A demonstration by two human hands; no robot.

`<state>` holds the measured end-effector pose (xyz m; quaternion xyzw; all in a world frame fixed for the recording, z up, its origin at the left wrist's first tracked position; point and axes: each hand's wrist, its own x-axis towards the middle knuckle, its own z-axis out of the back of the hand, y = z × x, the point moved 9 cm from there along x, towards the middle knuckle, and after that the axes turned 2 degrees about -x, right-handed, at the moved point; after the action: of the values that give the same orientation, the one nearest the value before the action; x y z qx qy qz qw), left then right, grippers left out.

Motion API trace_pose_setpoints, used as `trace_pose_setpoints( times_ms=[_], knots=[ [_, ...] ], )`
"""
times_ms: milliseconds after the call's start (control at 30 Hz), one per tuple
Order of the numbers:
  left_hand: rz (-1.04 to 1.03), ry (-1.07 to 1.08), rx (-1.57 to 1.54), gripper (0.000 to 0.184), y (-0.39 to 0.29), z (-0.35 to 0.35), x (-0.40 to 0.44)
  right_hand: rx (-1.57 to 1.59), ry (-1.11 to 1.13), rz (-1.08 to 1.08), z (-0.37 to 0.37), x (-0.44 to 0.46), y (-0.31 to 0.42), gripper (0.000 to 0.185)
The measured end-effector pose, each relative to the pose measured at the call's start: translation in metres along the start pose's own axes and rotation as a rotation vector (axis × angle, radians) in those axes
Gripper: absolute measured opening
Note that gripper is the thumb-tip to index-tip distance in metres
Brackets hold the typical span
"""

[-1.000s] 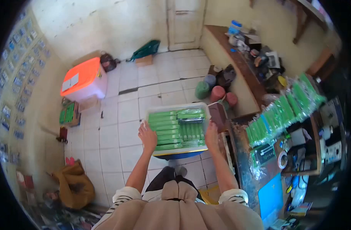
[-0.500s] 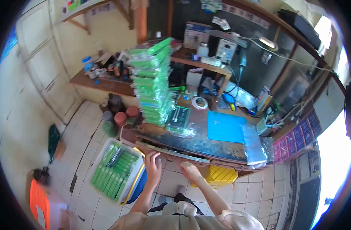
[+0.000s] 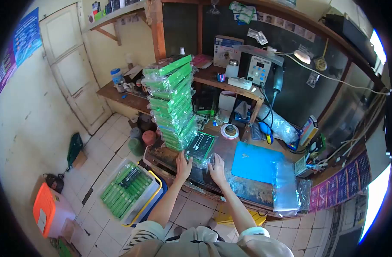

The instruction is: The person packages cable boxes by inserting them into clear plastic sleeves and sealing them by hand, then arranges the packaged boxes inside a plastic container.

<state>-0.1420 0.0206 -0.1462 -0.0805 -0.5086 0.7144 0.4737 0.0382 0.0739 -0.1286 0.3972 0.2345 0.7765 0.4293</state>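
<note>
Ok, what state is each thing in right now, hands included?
Flat black-and-green box: lying flat, near edge in crinkled clear plastic.
Left hand: at the box's near left corner, grip unclear.
Right hand: by the crinkled plastic, grip unclear.
Tall stack of plastic-wrapped green boxes: standing.
Translucent white plastic bin: uncovered, loaded.
White plastic box with orange lid: closed.
Blue rectangular mat: flat.
Pale panelled door: shut.

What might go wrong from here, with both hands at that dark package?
The tall stack of green boxes looks uneven and stands right by the dark package; a bump from the left hand might topple it. The loose clear wrapping could slip or snag at the right hand. The package lies near the front edge of the desk, so a fumble might drop it.
</note>
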Motion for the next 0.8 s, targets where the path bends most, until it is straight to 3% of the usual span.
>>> trace_pose_setpoints(
  times_ms=[67,167,233,300,367,400,567,633,700,800],
  knots=[
    [0.012,0.004,0.044,0.050,-0.002,-0.008,0.007,0.056,0.091,-0.044,-0.020,0.011,-0.008,0.055],
    [0.054,0.013,0.113,0.054,-0.005,-0.021,0.009,0.133,0.110,-0.108,-0.026,0.017,-0.007,0.055],
    [0.317,0.077,0.018,0.054,0.014,-0.034,0.004,0.093,0.068,-0.115,-0.022,0.015,-0.013,0.053],
    [0.398,0.027,-0.113,0.047,0.018,-0.039,-0.002,0.192,-0.004,-0.099,-0.005,0.017,-0.020,0.050],
    [0.743,0.371,-0.649,0.039,0.005,-0.071,-0.020,0.267,-0.017,-0.127,0.017,0.020,-0.023,0.049],
    [0.812,0.500,-0.689,0.030,0.011,-0.085,-0.026,0.318,0.012,-0.149,0.027,0.021,-0.024,0.049],
    [0.705,0.509,-0.854,0.024,-0.046,-0.107,-0.027,0.548,-0.075,-0.178,0.075,0.021,-0.036,0.054],
    [0.668,0.450,-1.056,0.032,-0.071,-0.112,-0.023,0.486,-0.140,-0.166,0.101,0.019,-0.035,0.057],
    [0.620,0.442,-1.143,0.035,-0.093,-0.114,-0.017,0.642,-0.124,-0.330,0.113,0.012,-0.050,0.053],
    [0.582,0.473,-1.138,0.034,-0.120,-0.115,-0.007,0.669,-0.202,-0.390,0.138,-0.002,-0.072,0.039]
  ],
)
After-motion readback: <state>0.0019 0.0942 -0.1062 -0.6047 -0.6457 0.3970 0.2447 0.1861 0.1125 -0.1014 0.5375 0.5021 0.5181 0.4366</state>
